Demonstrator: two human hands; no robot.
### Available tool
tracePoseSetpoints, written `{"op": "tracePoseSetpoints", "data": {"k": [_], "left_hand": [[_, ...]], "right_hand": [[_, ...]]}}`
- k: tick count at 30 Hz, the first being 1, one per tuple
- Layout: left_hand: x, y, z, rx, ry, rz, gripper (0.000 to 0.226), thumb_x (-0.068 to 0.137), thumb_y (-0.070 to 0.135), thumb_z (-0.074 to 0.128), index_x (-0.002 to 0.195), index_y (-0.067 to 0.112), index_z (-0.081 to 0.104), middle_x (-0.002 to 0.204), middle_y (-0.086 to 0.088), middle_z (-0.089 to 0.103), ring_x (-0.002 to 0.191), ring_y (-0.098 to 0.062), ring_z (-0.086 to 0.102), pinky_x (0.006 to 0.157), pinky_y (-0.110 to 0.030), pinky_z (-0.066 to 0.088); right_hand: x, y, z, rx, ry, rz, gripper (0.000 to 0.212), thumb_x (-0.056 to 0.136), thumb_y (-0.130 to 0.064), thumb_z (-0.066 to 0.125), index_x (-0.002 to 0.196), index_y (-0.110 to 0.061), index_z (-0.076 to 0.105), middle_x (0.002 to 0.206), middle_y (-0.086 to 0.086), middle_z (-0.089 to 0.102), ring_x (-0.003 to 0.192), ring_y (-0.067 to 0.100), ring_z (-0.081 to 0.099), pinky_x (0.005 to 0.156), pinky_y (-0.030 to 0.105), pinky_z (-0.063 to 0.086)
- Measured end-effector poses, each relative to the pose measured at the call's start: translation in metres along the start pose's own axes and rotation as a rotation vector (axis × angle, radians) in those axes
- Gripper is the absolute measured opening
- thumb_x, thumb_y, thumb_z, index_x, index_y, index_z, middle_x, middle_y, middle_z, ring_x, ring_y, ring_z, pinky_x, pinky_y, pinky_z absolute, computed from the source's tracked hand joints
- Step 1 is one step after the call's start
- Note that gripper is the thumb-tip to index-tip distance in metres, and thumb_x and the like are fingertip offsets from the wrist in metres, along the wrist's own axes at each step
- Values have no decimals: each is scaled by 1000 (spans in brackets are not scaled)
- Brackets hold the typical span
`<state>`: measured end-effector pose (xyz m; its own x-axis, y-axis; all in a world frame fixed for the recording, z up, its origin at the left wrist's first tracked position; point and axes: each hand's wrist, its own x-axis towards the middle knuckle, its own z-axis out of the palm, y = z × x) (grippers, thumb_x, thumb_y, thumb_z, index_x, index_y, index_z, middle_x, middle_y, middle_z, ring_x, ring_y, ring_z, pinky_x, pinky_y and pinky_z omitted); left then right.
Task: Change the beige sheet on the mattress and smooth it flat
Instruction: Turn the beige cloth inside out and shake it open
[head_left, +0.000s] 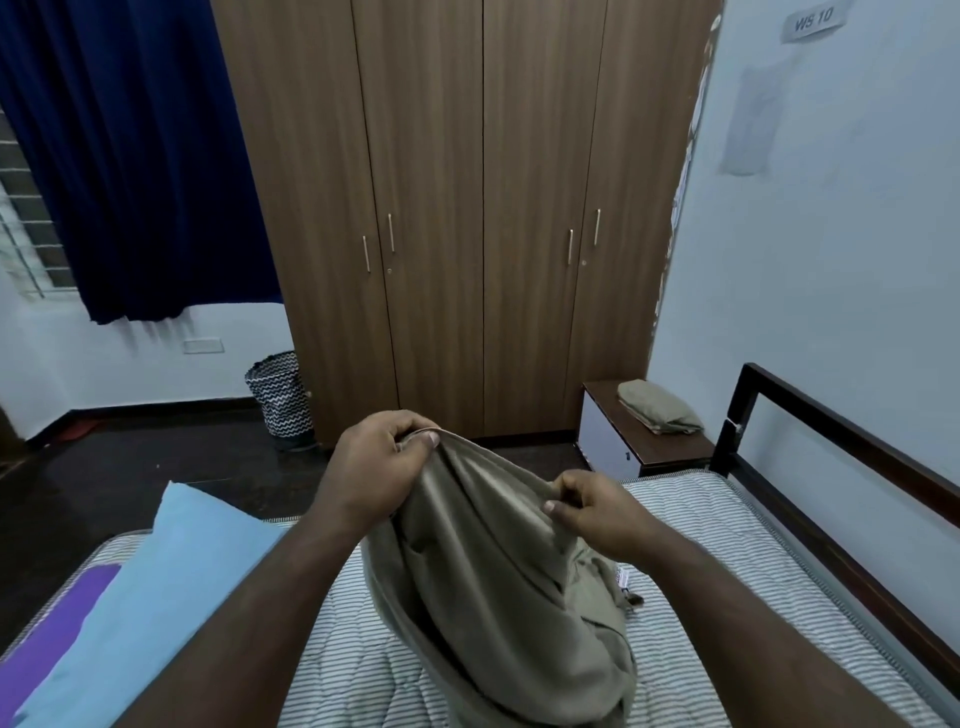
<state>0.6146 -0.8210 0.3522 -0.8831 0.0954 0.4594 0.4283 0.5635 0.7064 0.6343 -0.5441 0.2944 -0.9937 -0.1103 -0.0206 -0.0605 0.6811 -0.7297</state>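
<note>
A bunched beige sheet (498, 587) hangs in front of me above the bare striped mattress (727, 561). My left hand (374, 467) grips the sheet's upper edge, fingers curled over the hem. My right hand (592, 509) pinches the same edge lower and to the right. The lower part of the sheet slumps onto the mattress. A second folded beige sheet (657, 407) lies on the bedside table (675, 449).
A light blue pillow (156, 597) and a purple one (57, 629) lie on the mattress at the left. The dark bed frame (857, 447) runs along the right wall. A wooden wardrobe (467, 208) stands ahead, a zigzag basket (280, 397) and blue curtain (130, 156) to its left.
</note>
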Motion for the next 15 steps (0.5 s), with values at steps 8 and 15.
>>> {"op": "tracePoseSetpoints", "data": {"k": [8,15], "left_hand": [[-4,13,4,-38,51,91,19,90,14,71,89,33,77,91,15,72,96,2,65,84,-13,47],[-3,7,-2,-48,73,44,20,89,16,71,85,36,76,90,17,73,93,3,66,82,-15,47]], "right_hand": [[-10,-1,32,-56,-148,-31,13,80,-8,66,72,-15,60,67,-8,56,62,7,52,61,27,41],[-1,3,11,-10,188,20,26,93,-12,58,82,-34,66,84,-13,69,83,9,64,68,27,47]]}}
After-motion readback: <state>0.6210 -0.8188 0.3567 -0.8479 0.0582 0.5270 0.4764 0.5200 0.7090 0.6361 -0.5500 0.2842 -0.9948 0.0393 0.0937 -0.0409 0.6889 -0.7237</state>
